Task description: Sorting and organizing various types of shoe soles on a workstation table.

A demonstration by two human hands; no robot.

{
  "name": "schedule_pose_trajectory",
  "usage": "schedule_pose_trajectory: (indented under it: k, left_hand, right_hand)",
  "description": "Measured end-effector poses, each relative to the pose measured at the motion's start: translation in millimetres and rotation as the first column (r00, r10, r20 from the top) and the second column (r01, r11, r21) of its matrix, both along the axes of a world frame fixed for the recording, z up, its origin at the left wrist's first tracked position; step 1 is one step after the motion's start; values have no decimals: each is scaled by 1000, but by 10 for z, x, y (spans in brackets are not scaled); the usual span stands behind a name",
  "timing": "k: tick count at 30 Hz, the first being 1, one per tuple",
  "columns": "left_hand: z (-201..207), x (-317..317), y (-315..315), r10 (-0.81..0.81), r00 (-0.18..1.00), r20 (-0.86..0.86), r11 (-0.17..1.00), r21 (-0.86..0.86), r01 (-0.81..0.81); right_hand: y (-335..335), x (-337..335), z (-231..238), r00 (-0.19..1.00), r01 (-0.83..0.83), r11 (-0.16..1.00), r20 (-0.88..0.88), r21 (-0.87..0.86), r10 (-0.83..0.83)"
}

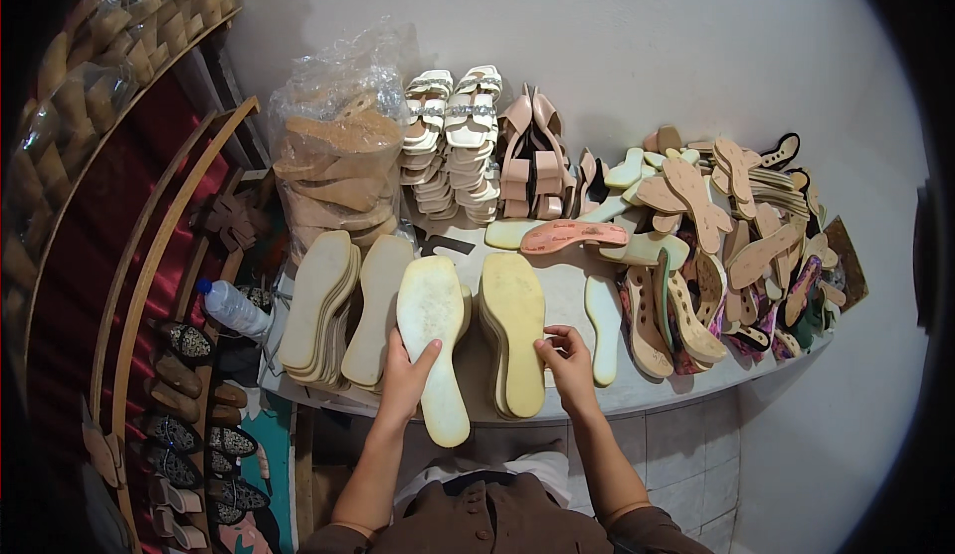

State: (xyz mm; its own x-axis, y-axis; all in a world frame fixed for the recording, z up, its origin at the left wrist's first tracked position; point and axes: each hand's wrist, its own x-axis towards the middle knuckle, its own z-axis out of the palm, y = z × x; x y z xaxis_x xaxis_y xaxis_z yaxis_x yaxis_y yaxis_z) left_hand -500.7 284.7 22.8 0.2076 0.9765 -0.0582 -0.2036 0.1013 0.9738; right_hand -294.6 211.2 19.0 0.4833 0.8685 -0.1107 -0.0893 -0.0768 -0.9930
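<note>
A pale insole (430, 305) is gripped by the left hand (406, 370) over the near edge of the table (569, 295). The right hand (567, 357) is half-curled beside the yellowish stack (513, 315), its grip unclear. Neat stacking seems done for the cream insoles (316, 315) at left; the jumbled soles (686, 196) at right are left unsorted.

The table (569, 300) before you carries beige soles (316, 305) and a stack of yellow soles (513, 330) along its near side. Behind them you have a plastic bag (343, 156), white sandals (470, 121) and pink shoes (516, 176); shoe parts (762, 258) heap up rightward.
</note>
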Motion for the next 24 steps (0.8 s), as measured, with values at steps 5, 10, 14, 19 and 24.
schedule_pose_trajectory:
  k: [5, 10, 14, 19, 24]
  left_hand:
    - [-59, 28, -16, -15, 999, 29, 1000, -16, 15]
    - [-199, 101, -63, -130, 975, 179, 975, -156, 159]
    - [-270, 202, -132, -215, 930, 299, 919, -260, 296]
    - [-263, 352, -193, -212, 835, 507, 823, -368, 432]
    - [-249, 319, -229, -212, 851, 480, 844, -349, 407]
  right_hand:
    - [-23, 105, -63, 985, -16, 999, -173, 42, 24]
    - [0, 28, -24, 999, -7, 1000, -38, -27, 6]
    - [-34, -8, -77, 999, -36, 998, 7, -54, 36]
    - [-57, -57, -17, 999, -28, 998, 30, -56, 29]
    - [-108, -38, -50, 999, -30, 997, 25, -65, 32]
